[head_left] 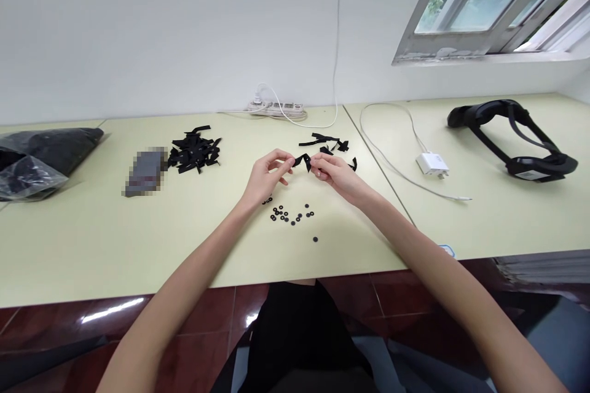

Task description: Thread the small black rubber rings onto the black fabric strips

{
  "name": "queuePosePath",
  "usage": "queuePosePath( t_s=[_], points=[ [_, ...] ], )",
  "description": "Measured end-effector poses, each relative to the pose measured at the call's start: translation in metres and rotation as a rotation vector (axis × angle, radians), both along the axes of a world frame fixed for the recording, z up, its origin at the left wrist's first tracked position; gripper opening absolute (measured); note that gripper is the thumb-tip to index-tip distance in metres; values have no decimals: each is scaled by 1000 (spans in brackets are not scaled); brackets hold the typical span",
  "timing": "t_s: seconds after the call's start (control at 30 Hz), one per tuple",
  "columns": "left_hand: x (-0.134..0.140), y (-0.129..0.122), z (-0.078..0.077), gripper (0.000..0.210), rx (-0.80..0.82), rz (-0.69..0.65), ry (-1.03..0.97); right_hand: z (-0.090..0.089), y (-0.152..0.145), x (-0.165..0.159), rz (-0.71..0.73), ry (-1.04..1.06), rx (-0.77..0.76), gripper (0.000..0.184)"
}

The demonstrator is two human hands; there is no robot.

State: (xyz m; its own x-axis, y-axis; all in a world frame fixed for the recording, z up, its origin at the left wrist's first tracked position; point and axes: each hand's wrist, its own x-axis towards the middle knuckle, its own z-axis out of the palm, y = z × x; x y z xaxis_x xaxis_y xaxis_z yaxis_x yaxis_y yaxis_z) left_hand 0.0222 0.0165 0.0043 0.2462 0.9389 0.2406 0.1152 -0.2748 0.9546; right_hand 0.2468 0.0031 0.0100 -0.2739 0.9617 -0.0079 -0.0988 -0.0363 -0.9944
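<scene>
Between my two hands a short black fabric strip (303, 159) is held a little above the table, bent in the middle. My left hand (268, 175) pinches one end between thumb and forefinger. The other end is pinched by my right hand (332, 173). Nearer to me lie several small black rings (283, 215), scattered on the tabletop, with a lone one (315, 239) closest to the edge. Just behind my right hand are several loose black strips (325, 138). A larger heap of black strips (194, 150) sits off to the left.
The pale yellow table (184, 239) meets a white wall. A blurred-out dark object (146, 171) and a black plastic bag (59, 156) lie left. At the back is a power strip (275, 108). To the right are a white charger (432, 164) with cable and a black headset (511, 135).
</scene>
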Motion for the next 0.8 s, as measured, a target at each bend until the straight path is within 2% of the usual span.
queuePosePath(
  t_s=[0.17, 0.23, 0.3, 0.43, 0.53, 0.67, 0.8],
  points=[
    [-2, 2, 1, 50, -150, -11, -107, -2, 3, 2, -14, -34, 17, 34],
    [-3, 2, 1, 50, -223, -16, -128, -5, 4, 1, -27, -91, 66, 32],
    [-2, 2, 0, 50, -310, -18, -150, -9, 5, 0, -103, -206, 190, 27],
    [1, 1, -1, 58, -498, -123, -226, -16, 4, -3, -303, -467, 602, 13],
    [4, -2, -1, 58, -521, -183, -285, -17, 2, -5, -270, -540, 782, 13],
    [5, -5, -3, 44, -437, -193, -261, -16, 0, -6, -201, -541, 755, 15],
    [3, -4, -9, 38, -441, -201, -271, -17, 3, -4, -134, -454, 555, 20]
  ],
)
